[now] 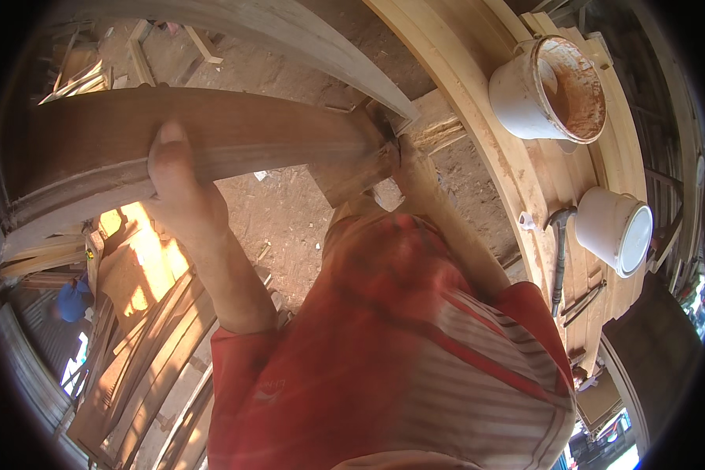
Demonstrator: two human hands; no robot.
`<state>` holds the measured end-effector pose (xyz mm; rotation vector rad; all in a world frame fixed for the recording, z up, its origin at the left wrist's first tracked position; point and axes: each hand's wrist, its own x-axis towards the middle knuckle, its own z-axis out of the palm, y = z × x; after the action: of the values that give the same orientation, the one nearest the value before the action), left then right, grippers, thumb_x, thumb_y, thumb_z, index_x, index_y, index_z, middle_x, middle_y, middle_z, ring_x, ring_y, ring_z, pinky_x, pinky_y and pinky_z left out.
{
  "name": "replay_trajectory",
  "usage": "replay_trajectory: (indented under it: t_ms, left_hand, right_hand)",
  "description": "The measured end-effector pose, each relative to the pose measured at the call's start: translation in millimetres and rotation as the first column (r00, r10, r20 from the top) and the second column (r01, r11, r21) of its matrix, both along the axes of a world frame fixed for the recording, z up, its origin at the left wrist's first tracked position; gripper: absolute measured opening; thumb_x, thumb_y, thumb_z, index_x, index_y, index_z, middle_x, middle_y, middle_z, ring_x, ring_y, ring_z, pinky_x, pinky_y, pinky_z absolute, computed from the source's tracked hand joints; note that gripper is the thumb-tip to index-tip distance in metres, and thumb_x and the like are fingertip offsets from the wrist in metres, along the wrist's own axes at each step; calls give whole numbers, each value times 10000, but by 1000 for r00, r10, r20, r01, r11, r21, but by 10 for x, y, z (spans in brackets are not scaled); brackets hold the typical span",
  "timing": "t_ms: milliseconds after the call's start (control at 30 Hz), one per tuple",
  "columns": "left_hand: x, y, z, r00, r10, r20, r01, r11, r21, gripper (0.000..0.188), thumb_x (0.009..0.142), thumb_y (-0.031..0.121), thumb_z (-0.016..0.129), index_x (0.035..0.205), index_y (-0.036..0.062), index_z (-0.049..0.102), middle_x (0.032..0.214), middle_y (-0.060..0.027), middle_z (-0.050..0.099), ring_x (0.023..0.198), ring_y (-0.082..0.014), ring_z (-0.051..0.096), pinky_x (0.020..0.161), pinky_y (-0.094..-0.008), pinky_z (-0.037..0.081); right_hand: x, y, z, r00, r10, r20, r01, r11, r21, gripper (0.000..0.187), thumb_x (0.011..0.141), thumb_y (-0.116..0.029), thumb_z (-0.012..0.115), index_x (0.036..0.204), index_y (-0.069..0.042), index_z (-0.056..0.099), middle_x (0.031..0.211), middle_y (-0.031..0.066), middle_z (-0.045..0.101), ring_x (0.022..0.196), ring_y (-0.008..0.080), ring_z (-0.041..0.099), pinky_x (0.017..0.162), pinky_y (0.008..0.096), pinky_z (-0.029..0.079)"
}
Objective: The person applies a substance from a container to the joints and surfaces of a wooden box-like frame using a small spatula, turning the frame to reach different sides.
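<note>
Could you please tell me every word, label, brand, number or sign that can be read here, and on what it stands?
Red shirt: small pale print, too small and blurred to quote.
Brown board: none visible.
Large bucket and small bucket: no lettering I can make out.

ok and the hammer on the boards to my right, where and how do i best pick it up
Probably take the hammer by the near half of its dark handle, coming from above and your side: that long, slim handle points back toward you, while the head sits close to the smaller white bucket, leaving less room there.
</note>
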<state>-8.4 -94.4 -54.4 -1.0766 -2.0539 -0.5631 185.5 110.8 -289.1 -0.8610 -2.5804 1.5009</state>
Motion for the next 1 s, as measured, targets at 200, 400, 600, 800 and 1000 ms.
replay_trajectory:
  t_ms: [200, 400, 600, 800, 1000]
  left_hand:
    - [60, 60, 71, 824, -155, 546, -63, 931, 359, 215, 1029, 50, 508, 1194, -42, 610, 1131, -162, 690, 1000, -247, 674, 881, -350, 584]
    - [-18, 5, 87, 998, -34, 51, 37, 998, -57, 245, 953, -37, 617, 1194, -19, 578, 1146, -178, 692, 960, -260, 700, 815, -346, 613]
    - [-67, -120, 1, 990, -47, 129, 24, 984, 178, 264, 962, 108, 628, 1185, -33, 628, 1142, -183, 686, 991, -289, 691, 849, -391, 593]
    - [-104, -210, 296, 724, -315, 614, -136, 807, 574, 413, 948, 375, 579, 1085, 22, 744, 1105, -184, 721, 1092, -299, 665, 960, -483, 525]
    - [-187, 5, 352, 788, -75, 611, -219, 894, 392, 344, 952, 350, 580, 1009, 75, 778, 1107, -207, 718, 1117, -337, 659, 981, -552, 522]
  right_hand:
    - [-2, -7, -12, 997, -43, -70, 39, 998, -48, 279, 1021, -276, 533, 1120, -15, 529, 868, 318, 670, 815, 556, 625, 706, 632, 477]
    - [100, -53, -116, 996, 30, -87, -25, 997, 68, 254, 1016, -278, 554, 1051, -27, 544, 837, 286, 662, 821, 522, 635, 686, 608, 477]
    - [342, 69, -119, 983, -16, -183, 34, 995, 97, 238, 986, -249, 629, 975, -25, 552, 833, 251, 667, 778, 486, 647, 654, 546, 501]
    - [643, 145, -74, 964, -108, -244, 126, 990, 57, 180, 950, -142, 665, 1052, -19, 582, 740, 174, 678, 692, 380, 689, 571, 440, 531]
    - [783, 144, -242, 917, -387, -96, 370, 916, -155, 186, 916, -52, 691, 1075, 0, 609, 755, 144, 667, 658, 355, 671, 565, 401, 503]
